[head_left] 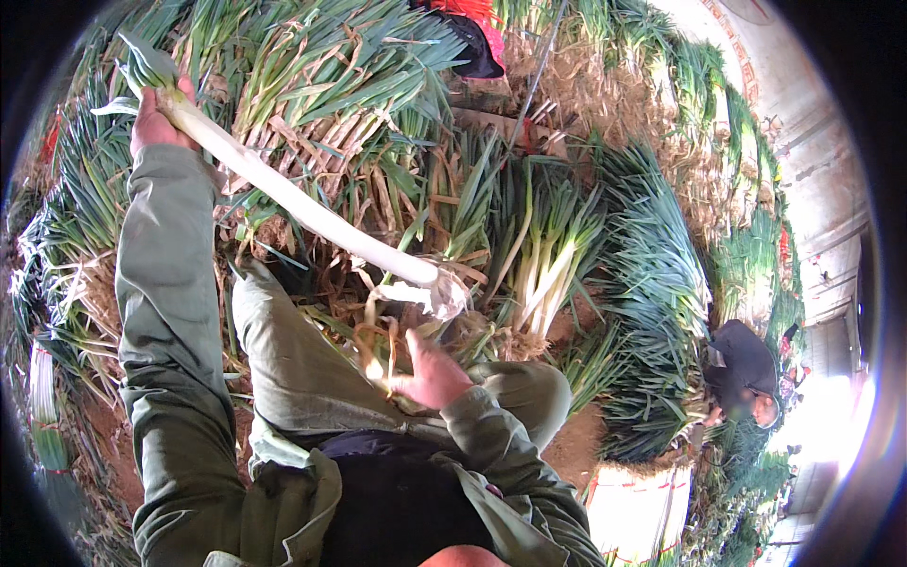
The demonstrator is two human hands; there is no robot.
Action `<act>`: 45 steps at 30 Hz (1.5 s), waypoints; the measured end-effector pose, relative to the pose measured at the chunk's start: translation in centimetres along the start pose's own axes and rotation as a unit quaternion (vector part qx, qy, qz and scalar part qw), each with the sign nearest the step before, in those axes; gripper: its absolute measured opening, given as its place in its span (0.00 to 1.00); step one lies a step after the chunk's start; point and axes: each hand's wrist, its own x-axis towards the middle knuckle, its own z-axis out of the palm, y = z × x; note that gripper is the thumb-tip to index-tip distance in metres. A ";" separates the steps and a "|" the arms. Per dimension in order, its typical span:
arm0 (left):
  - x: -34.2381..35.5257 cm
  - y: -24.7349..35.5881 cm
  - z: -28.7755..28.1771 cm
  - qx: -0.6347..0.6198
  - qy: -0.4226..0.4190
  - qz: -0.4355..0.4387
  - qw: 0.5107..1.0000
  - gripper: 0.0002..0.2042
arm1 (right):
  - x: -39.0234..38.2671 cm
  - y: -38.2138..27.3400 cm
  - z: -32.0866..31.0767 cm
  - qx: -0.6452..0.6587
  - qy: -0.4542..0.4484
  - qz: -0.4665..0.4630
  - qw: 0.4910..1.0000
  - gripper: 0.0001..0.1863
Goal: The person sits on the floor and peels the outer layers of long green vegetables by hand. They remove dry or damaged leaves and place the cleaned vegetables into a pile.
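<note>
In my left hand (162,121), raised at the far left, is a long green onion (293,203). The fingers wrap round it just below its short green leaves. Its thick white stalk slants down to the right, and the root end (448,293) has torn pale skin hanging from it. Just below that end is my right hand (435,373), thumb and forefinger spread apart. Dry, yellowish skins (372,352) hang or lie beside its fingertips; whether they touch is hard to tell. Loose leaves and peelings lie around my bent legs.
Heaped green onions with dry roots and leaves (345,76) surround me. A loose bunch (548,250) stands ahead, with a dark green pile (652,293) to its right. A bundle of white stalks (641,510) with red ties lies at lower right. Another person (742,369) bends at far right.
</note>
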 end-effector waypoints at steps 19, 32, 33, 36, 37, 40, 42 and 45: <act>-4.7 -8.9 -0.4 0.123 0.062 -0.016 0.990 0.16 | -1.2 -2.4 -6.3 0.155 0.173 0.128 0.964 0.17; 5.7 3.0 -2.6 0.160 0.142 0.125 0.969 0.19 | -9.2 -0.2 -4.1 0.162 0.022 0.207 0.965 0.15; 5.5 3.1 -3.0 0.145 0.104 0.126 0.976 0.18 | -8.5 0.1 -3.2 0.094 -0.058 0.191 0.975 0.15; 3.1 1.9 -3.2 0.141 0.107 0.078 0.981 0.18 | -5.7 0.4 -1.7 -0.056 -0.243 0.108 0.962 0.22; 2.4 1.3 -2.8 0.131 0.116 0.078 0.982 0.19 | -5.0 0.2 -1.7 -0.148 -0.148 0.018 0.978 0.23; -0.6 -0.7 -1.5 0.108 0.089 0.050 0.989 0.19 | -2.7 -1.0 -2.9 -0.176 0.005 -0.120 0.977 0.21; -2.7 -2.0 -0.4 0.090 0.092 0.036 0.991 0.19 | -1.4 -2.2 -4.6 -0.068 0.034 -0.168 0.983 0.13; -6.4 -5.3 1.5 0.120 0.119 0.051 0.984 0.19 | -0.3 -4.9 -7.2 -0.122 0.221 -0.281 0.926 0.13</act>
